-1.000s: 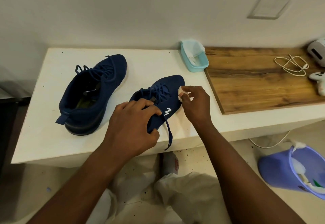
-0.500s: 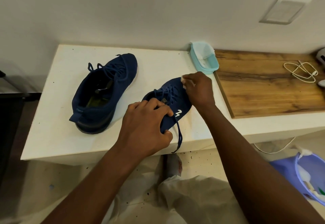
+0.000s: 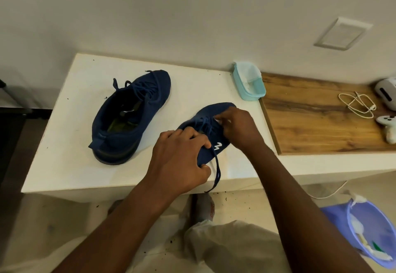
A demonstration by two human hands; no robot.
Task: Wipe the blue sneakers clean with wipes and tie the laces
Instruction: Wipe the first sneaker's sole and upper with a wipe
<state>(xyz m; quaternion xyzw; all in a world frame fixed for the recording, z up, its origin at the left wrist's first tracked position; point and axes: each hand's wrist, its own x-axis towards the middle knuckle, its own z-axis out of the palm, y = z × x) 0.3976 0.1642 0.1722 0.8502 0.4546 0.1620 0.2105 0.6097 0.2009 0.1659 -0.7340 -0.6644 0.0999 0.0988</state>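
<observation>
Head view. On the white bench (image 3: 64,144), two blue sneakers, side by side and apart.

Near sneaker (image 3: 222,111) at the front edge of the bench: long axis on a diagonal, toe pointing away and to the right, toward the teal wipes box (image 3: 248,84); heel end toward the person, hidden under the left hand (image 3: 180,157). Left fingers curled over the collar and thumb under the side, gripping this shoe. White logo (image 3: 218,146) on the side, just beside the left knuckles. One loose lace (image 3: 216,170) hanging down over the front edge of the bench.

Right hand (image 3: 237,127) on the lacing part of the same shoe, fingers bent and pinching a white wipe (image 3: 219,120), of which only a small bit visible.

Far sneaker (image 3: 137,114) to the left, upright on its sole, opening up, nearly parallel to the first: toe away and right, heel tab toward the front left. Untouched by both hands.

To the right, a wooden board (image 3: 321,127) carrying a coiled white cable (image 3: 357,104) and a pale controller (image 3: 387,123). On the floor at the lower right, a purple bin (image 3: 368,230).
</observation>
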